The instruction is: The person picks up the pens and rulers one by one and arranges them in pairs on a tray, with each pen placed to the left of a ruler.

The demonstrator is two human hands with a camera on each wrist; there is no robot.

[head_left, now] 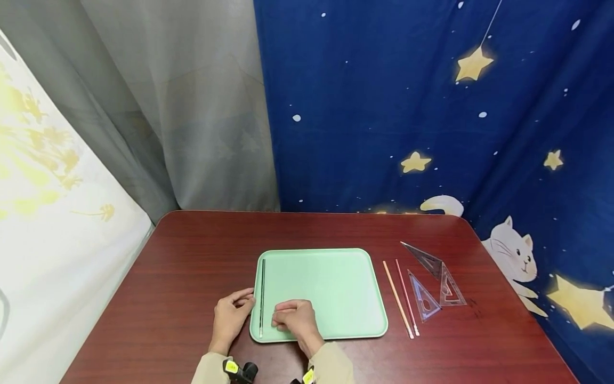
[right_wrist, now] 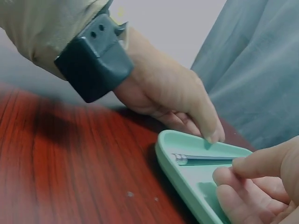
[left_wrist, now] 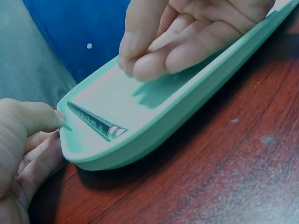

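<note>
A light green tray lies on the table. Along its left side, inside the rim, rests a dark pencil with a metal and eraser end toward the person. My left hand holds the tray's left rim, thumb on top and the other fingers against the outside, as the left wrist view shows. Over the tray, just right of the pencil, hovers my right hand. Its fingers are loosely bent with nothing between them, and in the left wrist view its shadow falls on the tray floor.
Right of the tray lie a tan pencil and a red pencil. Beyond them are a bluish set square, a clear set square and a dark one. Curtains hang behind the reddish-brown table.
</note>
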